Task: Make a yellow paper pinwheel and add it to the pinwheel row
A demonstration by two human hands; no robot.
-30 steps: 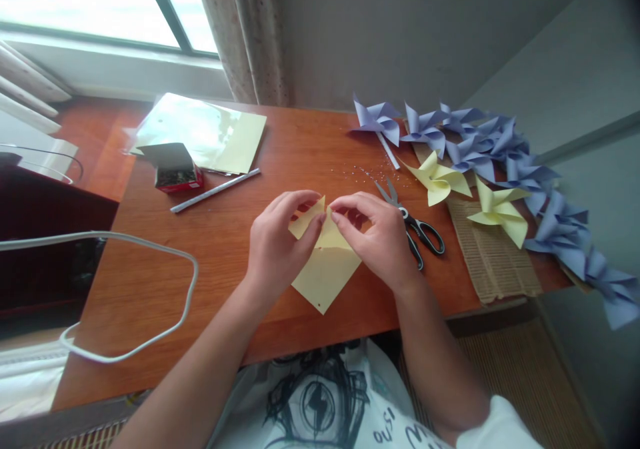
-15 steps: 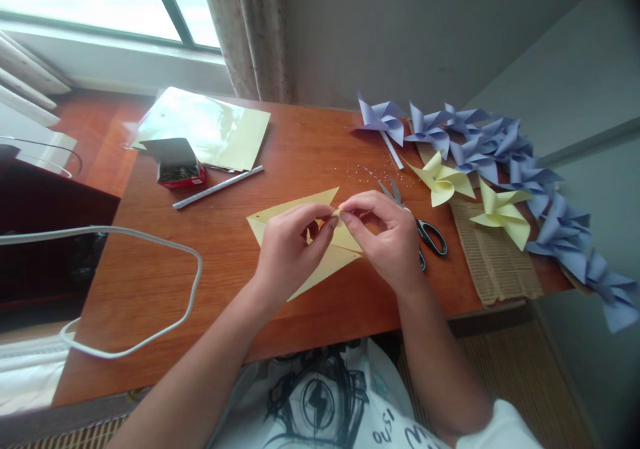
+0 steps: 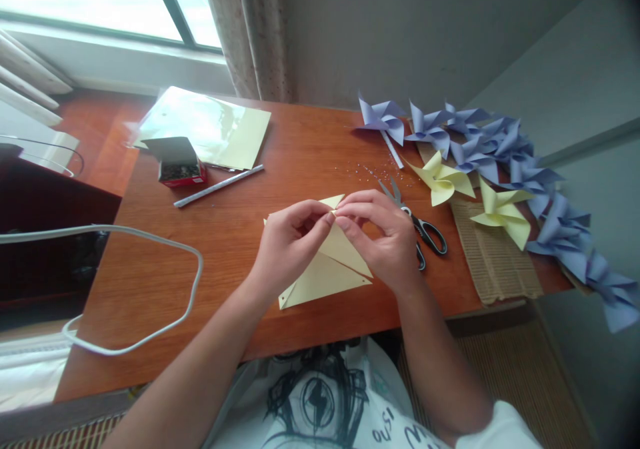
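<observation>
- Left hand [image 3: 290, 242] and right hand [image 3: 385, 239] close together over the middle of the wooden table [image 3: 150, 282], fingertips meeting and pinched on the folded-in tips of the yellow paper [image 3: 325, 275].
- Compared with half a second ago: paper turned round, the long point that stuck out to the left now gone from there, broad triangular flaps lying low and toward the body, one small tip showing above the fingers.
- Compared with a second ago: diamond shape replaced by a flatter spread of flaps; another corner apparently drawn to the centre, so pinwheel shaping judged partway along, centre not yet fastened.
- Scissors [image 3: 417, 225] just beside the right hand, untouched, same spot as before.
- Finished yellow pinwheels [image 3: 443, 179] and blue pinwheels [image 3: 500, 149] lined along the right edge.
- Small red box [image 3: 175, 165], white stick [image 3: 219, 186] and plastic-wrapped paper sheets [image 3: 210, 125] far left, unmoved.
</observation>
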